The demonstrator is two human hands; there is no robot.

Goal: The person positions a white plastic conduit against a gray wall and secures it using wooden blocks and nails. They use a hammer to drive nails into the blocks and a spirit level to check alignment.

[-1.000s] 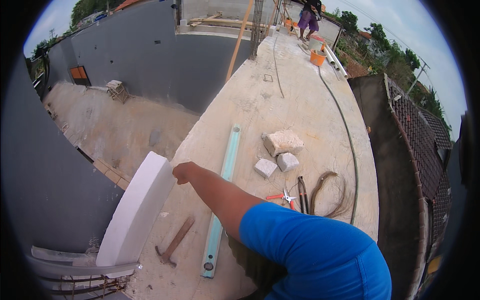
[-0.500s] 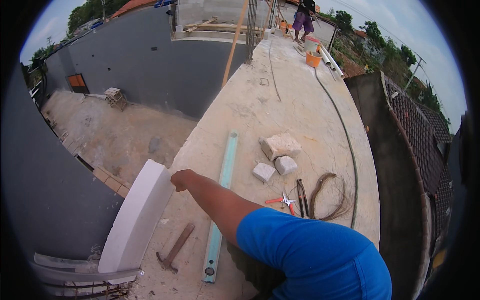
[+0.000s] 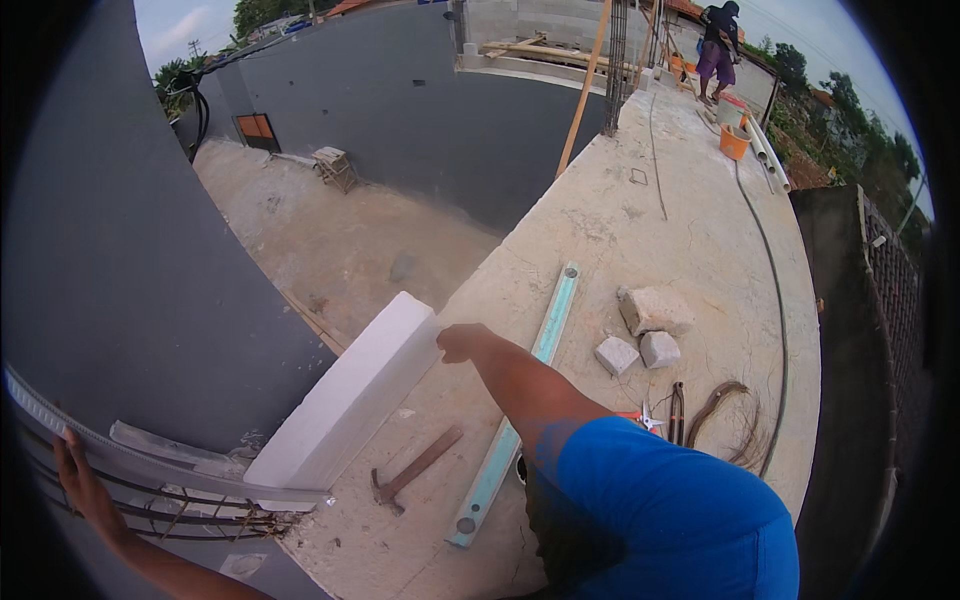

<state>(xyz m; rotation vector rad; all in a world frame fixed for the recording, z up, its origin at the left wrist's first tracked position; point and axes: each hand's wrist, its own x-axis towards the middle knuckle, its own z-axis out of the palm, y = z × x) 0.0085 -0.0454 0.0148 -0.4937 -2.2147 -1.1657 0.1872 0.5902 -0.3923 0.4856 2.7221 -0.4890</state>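
Note:
A long white lightweight block (image 3: 345, 400) lies on the left edge of the concrete slab (image 3: 680, 240). My right hand (image 3: 460, 343) is closed at the block's far right end; its fingers are mostly hidden, as is anything in them. At the lower left, my left hand (image 3: 82, 480) has its fingers on a long metal bar (image 3: 180, 468). That bar runs along the block's near end, above rusty rebar (image 3: 190, 517). Beside the block lies a hammer (image 3: 418, 470) with a wooden handle. A pale green spirit level (image 3: 515, 425) passes beneath my right arm.
Three broken block pieces (image 3: 655, 310) lie right of the level, near red-handled cutters (image 3: 645, 418), pincers (image 3: 677, 412) and a tie-wire bundle (image 3: 725, 405). A dark hose (image 3: 770, 250) follows the right side. The slab drops off leftward. A person (image 3: 717, 50) stands far off beside buckets (image 3: 734, 142).
The view has swung left, shifting the scene rightward. My left hand has come into view on the metal bar. My right hand remains at the block's far end.

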